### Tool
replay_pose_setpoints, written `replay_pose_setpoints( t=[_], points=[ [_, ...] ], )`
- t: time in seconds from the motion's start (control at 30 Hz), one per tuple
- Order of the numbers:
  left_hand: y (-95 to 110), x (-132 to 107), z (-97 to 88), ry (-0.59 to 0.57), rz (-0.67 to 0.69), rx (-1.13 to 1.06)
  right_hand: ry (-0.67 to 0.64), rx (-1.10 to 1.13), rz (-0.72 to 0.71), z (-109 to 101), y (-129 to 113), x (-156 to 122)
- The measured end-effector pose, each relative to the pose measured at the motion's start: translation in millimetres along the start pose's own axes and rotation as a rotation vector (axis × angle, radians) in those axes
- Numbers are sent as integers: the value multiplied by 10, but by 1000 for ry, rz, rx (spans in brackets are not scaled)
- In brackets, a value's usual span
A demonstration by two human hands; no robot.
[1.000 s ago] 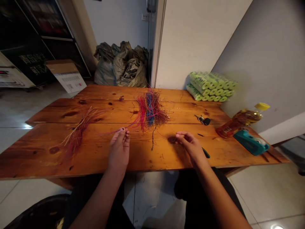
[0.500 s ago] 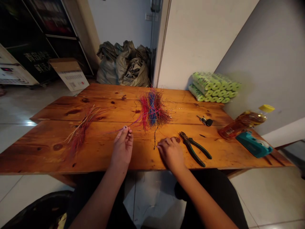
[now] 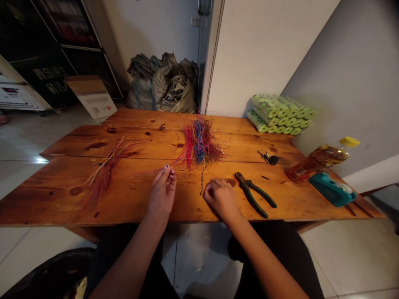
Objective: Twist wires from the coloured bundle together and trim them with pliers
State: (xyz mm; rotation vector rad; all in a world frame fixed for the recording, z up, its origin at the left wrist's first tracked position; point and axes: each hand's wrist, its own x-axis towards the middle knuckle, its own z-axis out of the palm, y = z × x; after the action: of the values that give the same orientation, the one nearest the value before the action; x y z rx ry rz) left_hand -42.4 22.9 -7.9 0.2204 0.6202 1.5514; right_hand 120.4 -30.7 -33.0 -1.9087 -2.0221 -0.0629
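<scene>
Pliers (image 3: 248, 192) lie beside the right hand (image 3: 222, 197), which mostly hid them a second ago and now curls near the cord (image 3: 202, 180), its grip unclear. The left hand (image 3: 163, 187) pinches a strand (image 3: 177, 160) just before the bundle (image 3: 198, 143).

Has a white wall (image 3: 264, 54) at one o'clock, meeting a grey wall (image 3: 349, 74) at two. Shows a bluish wall (image 3: 156, 25) at eleven, with a socket (image 3: 195, 21) at twelve. Bears a dark unit (image 3: 87, 66) at ten. Spreads a knotty plank table (image 3: 183, 203) across the dial's centre, over pale floor tiles (image 3: 352, 249) (glossy enough for a bright glare (image 3: 40, 160) at nine).
</scene>
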Motion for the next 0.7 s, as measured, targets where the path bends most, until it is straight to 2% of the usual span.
replay_pose_setpoints(
  t=[0.17, 0.3, 0.43, 0.5, 0.6, 0.7],
  points=[
    [6, 10, -13, -10, -9, -8, 173, 202, 65, -101, 239, 12],
    [19, 10, -13, 0, -18, -10, 249, 297, 155, -185, 506, 58],
    [35, 8, -16, -13, -18, -29, 493, 663, 400, -291, 668, 60],
    [41, 9, -18, -26, -15, -32, 557, 746, 482, -350, 727, 49],
    [43, 12, -19, -22, -19, -35, 444, 662, 465, -391, 812, 23],
    [37, 18, -15, -9, -22, -42, 235, 439, 329, -363, 835, -13]
  ],
)
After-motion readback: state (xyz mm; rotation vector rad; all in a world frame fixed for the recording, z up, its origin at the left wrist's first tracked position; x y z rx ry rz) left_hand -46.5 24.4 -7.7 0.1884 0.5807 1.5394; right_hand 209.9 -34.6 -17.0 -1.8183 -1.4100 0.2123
